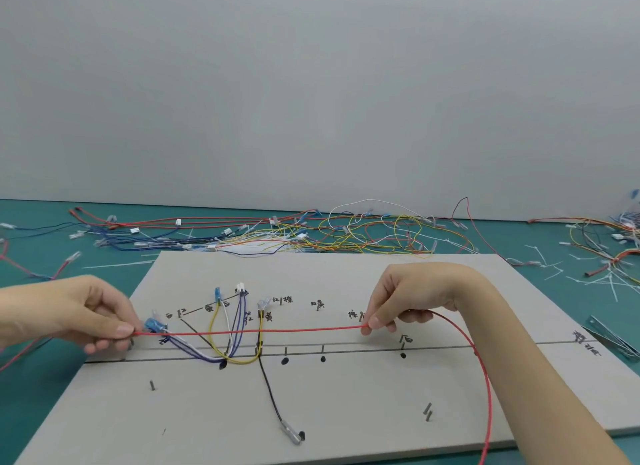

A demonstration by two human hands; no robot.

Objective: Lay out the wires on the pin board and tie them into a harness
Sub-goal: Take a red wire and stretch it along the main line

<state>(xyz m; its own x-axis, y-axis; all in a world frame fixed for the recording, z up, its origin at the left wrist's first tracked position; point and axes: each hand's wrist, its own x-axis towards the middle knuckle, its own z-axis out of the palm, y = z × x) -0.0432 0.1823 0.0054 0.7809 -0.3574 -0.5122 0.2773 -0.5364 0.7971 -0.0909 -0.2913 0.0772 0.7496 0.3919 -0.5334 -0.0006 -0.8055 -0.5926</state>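
While several wires already sit looped among the pins of the pin board [346,412], the step in hand looks like the laying of one more: a red wire [249,332] is stretched taut between the two hands, level and just above the drawn main line. The left hand [79,314] has its grip closed on the wire's near end, thumb and forefinger pinching it right beside a blue connector [154,325] that lies just off its fingertips, with the other fingers curled under. The right hand [408,298] pinches the same wire farther along between thumb and forefinger; behind that grip the slack arcs out past the wrist and curves down toward the person, off the board's near edge. Between the two grips the red wire crosses over a yellow loop [242,359], a bunch of purple and white wires [194,350] and a black wire [270,385] that runs down to a metal terminal. My judgement is that the next move calls for lowering the stretch onto the line and seating it against the pins without dragging the laid wires out of place, keeping tension even from both grips. Tying has apparently not begun; loose cable ties [554,274] lie on the green tabletop [34,256] beyond the right grip, and a heap of spare wires [346,232] lies past the board's far edge
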